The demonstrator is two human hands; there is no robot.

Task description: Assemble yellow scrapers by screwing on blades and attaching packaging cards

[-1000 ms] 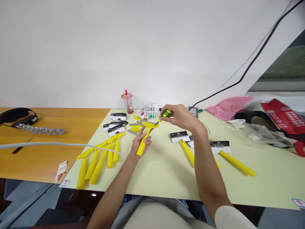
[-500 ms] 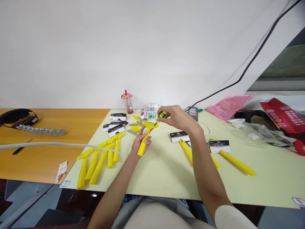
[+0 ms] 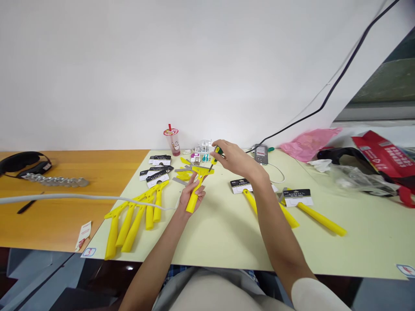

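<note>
My left hand [image 3: 187,195] is closed around the handle of a yellow scraper [image 3: 194,196], its wide head pointing away from me. A green and yellow screwdriver [image 3: 215,158] is gripped by its handle in my right hand [image 3: 231,156]. The screwdriver's tip meets the right end of the scraper head. Behind the scraper lie loose yellow head pieces and grey blades [image 3: 183,176]. Several yellow scraper handles [image 3: 132,226] lie in a row to the left of my left hand. To the right, beside my right forearm, are scrapers with black and white card sleeves [image 3: 320,218].
Card sleeves [image 3: 158,178] are stacked at the back left, near a drink cup with a red straw [image 3: 175,144]. A power strip [image 3: 204,146] and a grey device [image 3: 261,154] stand by the wall. Plastic bags [image 3: 309,144] and a red package [image 3: 382,151] occupy the right side.
The screwdriver has tipped more upright, and my right hand has shifted slightly left and up with it. My left hand holds the scraper in nearly the same place.
</note>
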